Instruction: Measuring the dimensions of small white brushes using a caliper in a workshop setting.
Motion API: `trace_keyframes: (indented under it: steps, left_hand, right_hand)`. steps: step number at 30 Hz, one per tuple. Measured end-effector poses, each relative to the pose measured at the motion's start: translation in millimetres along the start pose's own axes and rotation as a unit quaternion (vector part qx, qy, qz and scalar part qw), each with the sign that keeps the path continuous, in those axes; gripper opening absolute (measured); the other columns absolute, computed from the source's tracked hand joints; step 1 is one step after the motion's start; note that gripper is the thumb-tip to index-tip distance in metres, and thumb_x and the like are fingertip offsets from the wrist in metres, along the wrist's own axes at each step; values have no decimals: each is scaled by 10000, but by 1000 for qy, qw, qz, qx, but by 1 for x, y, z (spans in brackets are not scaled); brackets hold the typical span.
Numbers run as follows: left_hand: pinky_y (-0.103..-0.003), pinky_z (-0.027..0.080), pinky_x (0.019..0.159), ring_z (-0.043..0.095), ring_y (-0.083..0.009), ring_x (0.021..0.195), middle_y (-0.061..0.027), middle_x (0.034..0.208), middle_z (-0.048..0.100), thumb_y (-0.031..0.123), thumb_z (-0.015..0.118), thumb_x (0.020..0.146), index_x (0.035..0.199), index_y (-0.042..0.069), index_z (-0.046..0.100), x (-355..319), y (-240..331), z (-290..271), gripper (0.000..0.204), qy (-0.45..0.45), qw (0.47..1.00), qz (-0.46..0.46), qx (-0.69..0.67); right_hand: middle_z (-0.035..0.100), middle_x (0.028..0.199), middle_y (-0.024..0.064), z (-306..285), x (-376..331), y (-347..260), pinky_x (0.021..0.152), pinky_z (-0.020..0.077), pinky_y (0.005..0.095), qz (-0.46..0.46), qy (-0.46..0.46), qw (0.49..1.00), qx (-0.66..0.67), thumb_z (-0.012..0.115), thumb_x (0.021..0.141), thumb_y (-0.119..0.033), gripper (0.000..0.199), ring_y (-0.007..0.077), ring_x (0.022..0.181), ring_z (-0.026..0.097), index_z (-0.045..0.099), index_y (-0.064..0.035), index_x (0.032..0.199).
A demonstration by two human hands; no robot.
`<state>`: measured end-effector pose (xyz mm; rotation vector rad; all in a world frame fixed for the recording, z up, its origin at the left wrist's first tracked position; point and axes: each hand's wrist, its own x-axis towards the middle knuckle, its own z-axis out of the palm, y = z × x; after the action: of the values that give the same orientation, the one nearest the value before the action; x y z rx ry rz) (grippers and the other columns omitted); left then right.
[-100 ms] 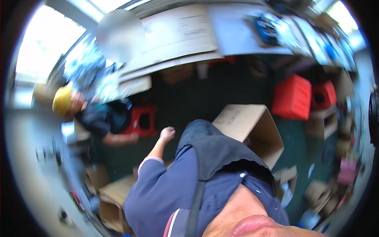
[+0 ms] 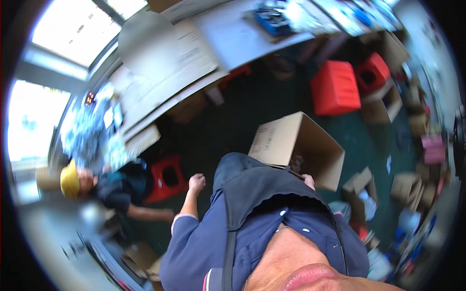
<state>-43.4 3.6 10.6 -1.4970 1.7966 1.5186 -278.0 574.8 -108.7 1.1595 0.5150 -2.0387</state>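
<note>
My left hand [image 2: 196,183] hangs beside my hip with its fingers curled into a fist and nothing in it. It is above the dark green floor, close to a red stool [image 2: 167,178]. Only part of my right hand [image 2: 308,181] shows past my dark blue shirt. That hand is at the near edge of an open brown cardboard box [image 2: 297,145] standing on the floor in front of me. Whether it grips the box is hidden.
A person in a yellow hard hat [image 2: 71,179] crouches at the left by the red stool. A long white table [image 2: 228,36] runs across the top. Two red stools [image 2: 335,88] and several small cardboard boxes [image 2: 407,186] stand at the right.
The view has shifted slightly. My left hand sits a little lower and closer to my body, with its fingers more curled.
</note>
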Motion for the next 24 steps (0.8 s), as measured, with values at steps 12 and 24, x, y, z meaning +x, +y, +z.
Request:
trace_keyframes:
  steps: [12, 24]
  left_hand:
    - [-251, 464, 481, 600, -124, 576, -44, 829, 665, 66, 642, 955, 1339, -11, 616, 26, 123, 65, 393, -93, 992, -10, 89]
    - [-253, 502, 540, 633, -122, 642, -41, 855, 681, 85, 618, 974, 1332, 17, 638, 181, 326, 160, 366, -162, 968, 48, 187]
  right_hand:
    - [649, 964, 157, 71, -95, -53, 686, 582, 527, -292, 452, 841, -50, 648, 749, 24, 191, 339, 842, 666, 599, 12, 934]
    - [599, 840, 68, 37, -106, -108, 737, 521, 407, -409, 466, 785, -9, 684, 703, 0, 147, 229, 791, 598, 549, -7, 761]
